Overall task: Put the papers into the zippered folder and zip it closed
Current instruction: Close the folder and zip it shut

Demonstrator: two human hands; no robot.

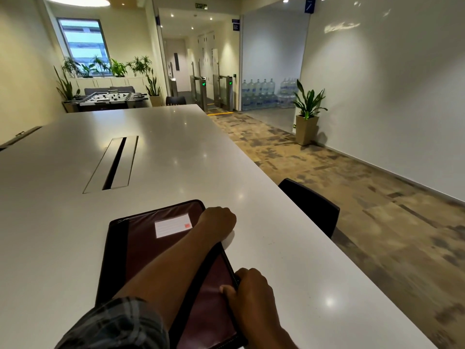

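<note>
White table (289, 248) runs away from us. Nearest on it, our right hand (251, 295) pinches the right edge of the zippered folder (141, 243), probably on the slider, which we cannot make out. The folder lies flat and shut, long axis pointing away from us. Farther along that same edge, our left hand (219, 221), arm crossed over the cover, curls onto the far corner, so we judge the zip travels between the two.

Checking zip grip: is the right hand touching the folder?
Touching. Head view: the right hand pinches the folder at its right edge, thumb on the cover.
</note>
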